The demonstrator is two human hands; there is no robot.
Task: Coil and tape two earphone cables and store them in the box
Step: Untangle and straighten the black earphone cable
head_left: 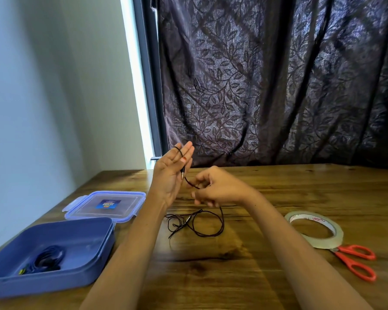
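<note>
My left hand point(171, 173) is raised above the table, palm facing right, fingers straight. A black earphone cable point(197, 222) loops over its fingertips, and the plug end lies against the palm under the thumb. My right hand point(215, 189) pinches the same cable just right of the palm. The rest of the cable hangs down and lies tangled on the wooden table. A blue box point(99, 249) stands open at the front left. A coiled dark blue earphone cable point(46, 259) lies inside it.
The box's clear lid point(105, 206) lies flat behind the box. A roll of clear tape point(315, 229) lies at the right, with red-handled scissors point(356, 260) just in front of it. A dark patterned curtain point(278, 86) hangs behind the table point(233, 276).
</note>
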